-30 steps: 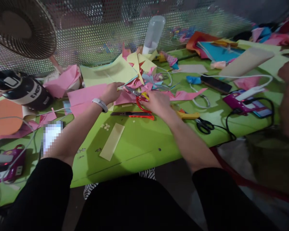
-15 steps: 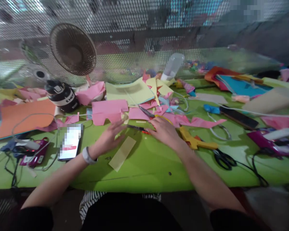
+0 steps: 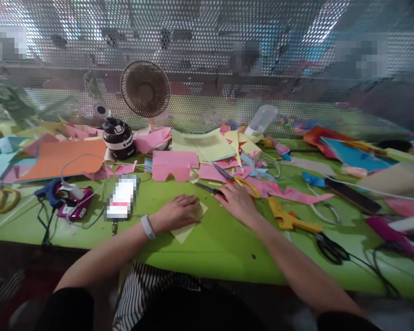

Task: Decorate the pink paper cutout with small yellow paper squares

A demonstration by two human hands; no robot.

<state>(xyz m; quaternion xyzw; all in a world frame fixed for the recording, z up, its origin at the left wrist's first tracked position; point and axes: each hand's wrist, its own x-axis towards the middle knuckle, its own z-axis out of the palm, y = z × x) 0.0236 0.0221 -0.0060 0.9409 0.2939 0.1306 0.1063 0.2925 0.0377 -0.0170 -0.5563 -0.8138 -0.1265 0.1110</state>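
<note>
In my head view: left hand (image 3: pixel 181 212) is open, laid flat over pale yellow strip (image 3: pixel 183 233) | right hand (image 3: pixel 239 200) covers cutter knife (image 3: pixel 208 188) handle, at one o'clock from strip; if it grips, I cannot tell | scissors (image 3: pixel 223 173) at its twelve o'clock | glue gun (image 3: pixel 290 221) at its four o'clock

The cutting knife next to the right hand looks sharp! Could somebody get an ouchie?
Maybe. The knife's narrow end points towards the left hand, so sliding it that way might nick a finger. The scissors lie right by the right hand, so a careless reach could poke it.
</note>
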